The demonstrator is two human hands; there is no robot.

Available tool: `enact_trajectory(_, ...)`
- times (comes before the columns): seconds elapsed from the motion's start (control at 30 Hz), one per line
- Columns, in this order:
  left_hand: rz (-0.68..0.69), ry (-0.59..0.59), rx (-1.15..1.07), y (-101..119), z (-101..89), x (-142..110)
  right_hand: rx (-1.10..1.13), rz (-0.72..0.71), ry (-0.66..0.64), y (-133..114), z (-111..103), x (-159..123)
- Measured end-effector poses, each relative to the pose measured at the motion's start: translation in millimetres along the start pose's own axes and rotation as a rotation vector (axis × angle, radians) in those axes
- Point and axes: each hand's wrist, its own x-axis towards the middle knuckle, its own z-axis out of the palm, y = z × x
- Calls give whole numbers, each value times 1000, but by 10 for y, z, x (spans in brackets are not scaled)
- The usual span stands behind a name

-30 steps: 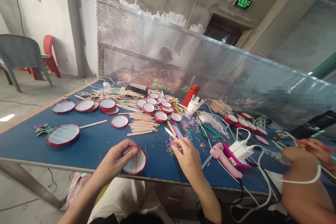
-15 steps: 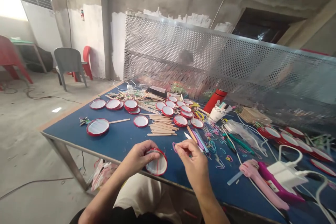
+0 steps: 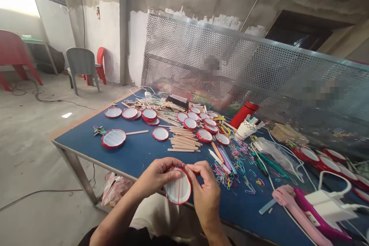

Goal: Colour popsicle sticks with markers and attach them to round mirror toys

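My left hand (image 3: 163,175) grips a round white disc with a red rim (image 3: 176,194), thumb across its face and fingers behind. A thin red line runs down the disc, which is tilted towards me at the table's front edge. My right hand (image 3: 206,188) is closed in a pinch at the upper right of that rim, fingertips meeting those of the left. The small purple paper clip in this pinch is almost hidden now. Loose coloured paper clips (image 3: 226,177) lie right of my hands, beside several pens (image 3: 223,157). Flat wooden sticks (image 3: 184,140) are piled beyond.
More red-rimmed discs (image 3: 190,123) spread across the blue table (image 3: 138,157); one (image 3: 113,138) has a stick attached. A red bottle (image 3: 244,114) and a cup of pens (image 3: 245,128) stand behind. At right are green-handled pliers (image 3: 273,167), a pink glue gun (image 3: 296,211) and white chargers (image 3: 325,200).
My right hand took a purple paper clip from the loose pile and brought it left to the disc's rim. The left hand kept hold of the disc. The view swung left.
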Motion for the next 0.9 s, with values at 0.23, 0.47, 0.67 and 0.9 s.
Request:
enact_trajectory(0.23,4,43,71,-9,-12,-29,-28,15,1,-41,24,-114)
enact_trajectory(0.47,-23,-34,122,40,14,-33,464,665,-49,-48,21,-93)
enact_trajectory(0.67,-23,52,260,69,80,-33,569,644,-51,-82,-97,-96)
enact_trajectory(0.9,-22,235,148,46,137,-26,55,15,-150,-114,-206,-305)
